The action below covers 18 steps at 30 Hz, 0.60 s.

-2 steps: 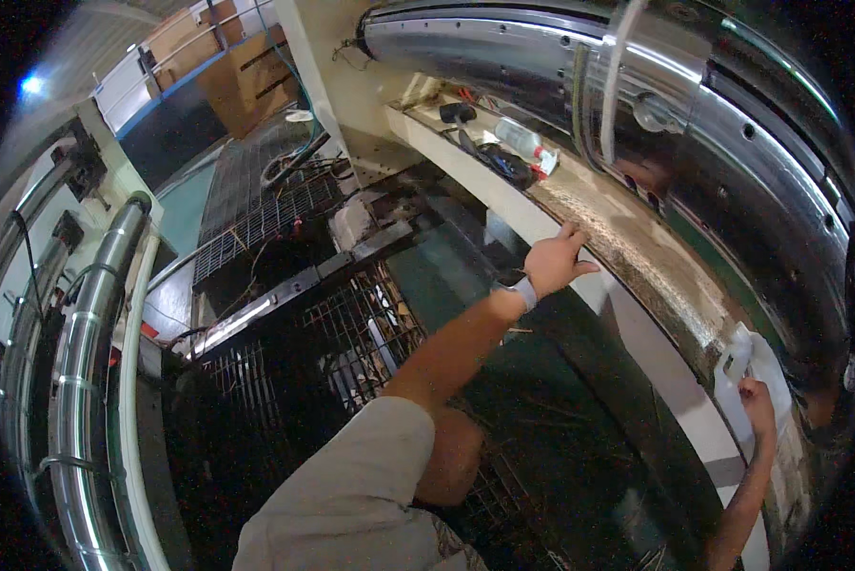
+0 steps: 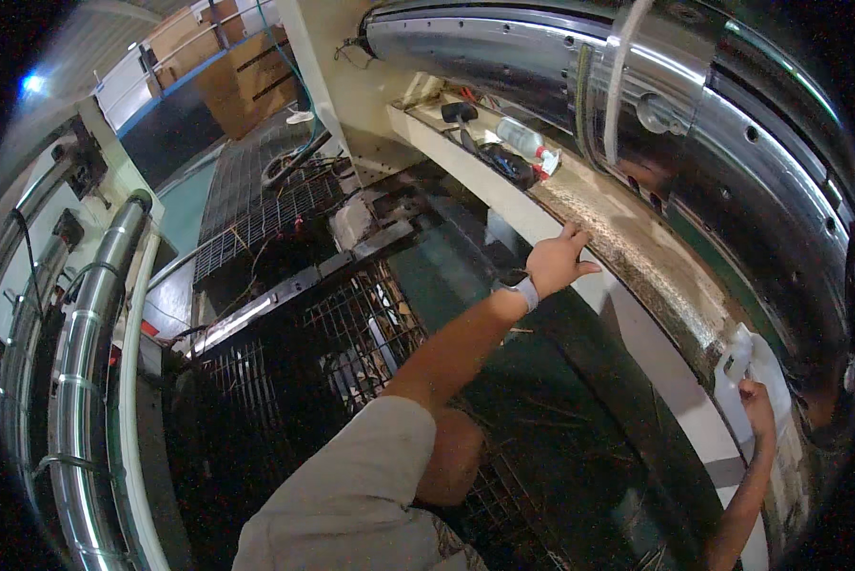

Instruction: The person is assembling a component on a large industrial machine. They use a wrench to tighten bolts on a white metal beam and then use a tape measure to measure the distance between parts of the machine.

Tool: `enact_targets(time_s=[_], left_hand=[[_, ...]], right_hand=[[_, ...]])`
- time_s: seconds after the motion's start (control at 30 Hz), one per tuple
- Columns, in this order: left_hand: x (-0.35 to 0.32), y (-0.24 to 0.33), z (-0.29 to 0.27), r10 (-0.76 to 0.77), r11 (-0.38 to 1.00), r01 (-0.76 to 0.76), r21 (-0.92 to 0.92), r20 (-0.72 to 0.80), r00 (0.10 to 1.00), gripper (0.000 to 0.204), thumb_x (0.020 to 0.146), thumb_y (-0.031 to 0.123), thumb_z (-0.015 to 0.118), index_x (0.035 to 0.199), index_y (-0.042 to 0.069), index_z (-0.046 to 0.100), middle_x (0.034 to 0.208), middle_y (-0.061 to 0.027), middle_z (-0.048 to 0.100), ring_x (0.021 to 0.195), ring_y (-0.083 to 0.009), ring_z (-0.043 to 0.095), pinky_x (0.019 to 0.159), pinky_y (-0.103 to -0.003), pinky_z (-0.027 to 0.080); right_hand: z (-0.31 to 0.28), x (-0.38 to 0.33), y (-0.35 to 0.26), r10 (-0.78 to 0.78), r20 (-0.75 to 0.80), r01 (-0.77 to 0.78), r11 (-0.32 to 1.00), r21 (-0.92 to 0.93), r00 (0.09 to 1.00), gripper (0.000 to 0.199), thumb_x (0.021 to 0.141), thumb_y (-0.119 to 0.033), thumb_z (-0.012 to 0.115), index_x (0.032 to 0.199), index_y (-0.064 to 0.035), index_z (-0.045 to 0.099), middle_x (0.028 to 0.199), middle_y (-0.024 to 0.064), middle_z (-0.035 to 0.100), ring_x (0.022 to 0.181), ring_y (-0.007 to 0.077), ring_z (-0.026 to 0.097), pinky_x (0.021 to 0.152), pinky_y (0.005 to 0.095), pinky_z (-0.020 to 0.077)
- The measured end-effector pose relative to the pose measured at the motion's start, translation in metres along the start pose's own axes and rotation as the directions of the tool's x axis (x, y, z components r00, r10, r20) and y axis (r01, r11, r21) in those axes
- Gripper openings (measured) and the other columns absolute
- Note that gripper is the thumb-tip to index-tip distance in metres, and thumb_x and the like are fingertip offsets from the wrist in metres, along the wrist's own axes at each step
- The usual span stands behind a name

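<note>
With its fingers apart, my left hand (image 2: 554, 264) rests on the front edge of the pale machine ledge (image 2: 637, 354), holding nothing. Farther right, my right hand (image 2: 756, 404) is closed at a white plastic jug (image 2: 775, 374), whose handle opening shows beside my fingers. The jug stands in the ledge's trough; part of it is hidden by my hand. Beyond my left hand, a clear spray bottle (image 2: 520, 137) with a red and white trigger head lies in the trough. Beside the bottle are a black-headed mallet (image 2: 459, 112) and a dark bundled thing (image 2: 509, 167).
Large metal rollers (image 2: 503, 43) run above the trough, with hoses (image 2: 618, 105) hanging before them. Along the left stand more shiny rollers (image 2: 89, 390). The dark floor has metal grating (image 2: 356, 328) and scattered debris. At the back left are cardboard boxes (image 2: 256, 76).
</note>
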<state>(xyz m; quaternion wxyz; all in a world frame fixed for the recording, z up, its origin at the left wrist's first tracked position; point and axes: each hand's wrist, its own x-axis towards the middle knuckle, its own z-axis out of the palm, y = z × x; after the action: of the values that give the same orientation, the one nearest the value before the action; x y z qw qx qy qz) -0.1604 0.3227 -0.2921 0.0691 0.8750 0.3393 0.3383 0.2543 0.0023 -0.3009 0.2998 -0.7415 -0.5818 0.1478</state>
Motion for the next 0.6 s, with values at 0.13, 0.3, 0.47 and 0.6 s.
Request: enact_targets(time_s=[0.13, 0.3, 0.47, 0.6], left_hand=[[0.0, 0.006, -0.001, 0.03, 0.999, -0.03, -0.03, -0.006, 1.0, 0.052, 0.07, 0.043, 0.066, 0.108, 0.01, 0.051, 0.1, -0.0133, 0.049, 0.07, -0.0344, 0.058, 0.058, -0.043, 0.048], [0.011, 0.0, 0.02, 0.062, 0.998, -0.061, 0.024, -0.053, 0.997, 0.054, 0.071, 0.047, 0.064, 0.107, 0.01, 0.051, 0.107, -0.0167, 0.053, 0.076, -0.0353, 0.06, 0.061, -0.041, 0.049], [0.011, -0.025, 0.01, 0.094, 0.995, -0.092, 0.033, -0.065, 0.993, 0.048, 0.073, 0.044, 0.064, 0.104, 0.01, 0.052, 0.091, -0.0125, 0.06, 0.071, -0.0306, 0.061, 0.056, -0.039, 0.048], [0.018, -0.021, 0.002, 0.129, 0.99, -0.126, 0.07, -0.045, 0.991, 0.052, 0.075, 0.046, 0.061, 0.104, 0.005, 0.048, 0.105, -0.0185, 0.053, 0.078, -0.0383, 0.057, 0.06, -0.043, 0.047]], right_hand=[[0.005, -0.005, -0.013, 0.058, -0.108, -0.038, 0.983, 0.182, 0.992, 0.006, 0.078, 0.0, 0.047, 0.072, 0.0013, 0.046, 0.066, 0.0031, 0.041, 0.062, 0.0101, 0.038, 0.057, 0.0249, 0.0334], [-0.018, -0.014, -0.033, 0.073, -0.164, -0.074, 0.997, 0.006, 0.984, 0.015, 0.084, -0.01, 0.051, 0.076, 0.0019, 0.05, 0.068, 0.0049, 0.045, 0.065, 0.0122, 0.041, 0.059, 0.0274, 0.0365], [-0.015, 0.0, -0.08, 0.138, -0.241, -0.177, 0.973, -0.151, 0.961, 0.025, 0.088, -0.022, 0.051, 0.101, -0.002, 0.059, 0.095, 0.0102, 0.059, 0.089, 0.0191, 0.054, 0.081, 0.0299, 0.0395], [-0.018, 0.001, -0.117, 0.173, -0.25, -0.217, 0.963, -0.162, 0.953, 0.027, 0.087, -0.027, 0.053, 0.104, -0.0062, 0.06, 0.095, 0.0119, 0.061, 0.085, 0.0216, 0.056, 0.079, 0.0295, 0.0414]])
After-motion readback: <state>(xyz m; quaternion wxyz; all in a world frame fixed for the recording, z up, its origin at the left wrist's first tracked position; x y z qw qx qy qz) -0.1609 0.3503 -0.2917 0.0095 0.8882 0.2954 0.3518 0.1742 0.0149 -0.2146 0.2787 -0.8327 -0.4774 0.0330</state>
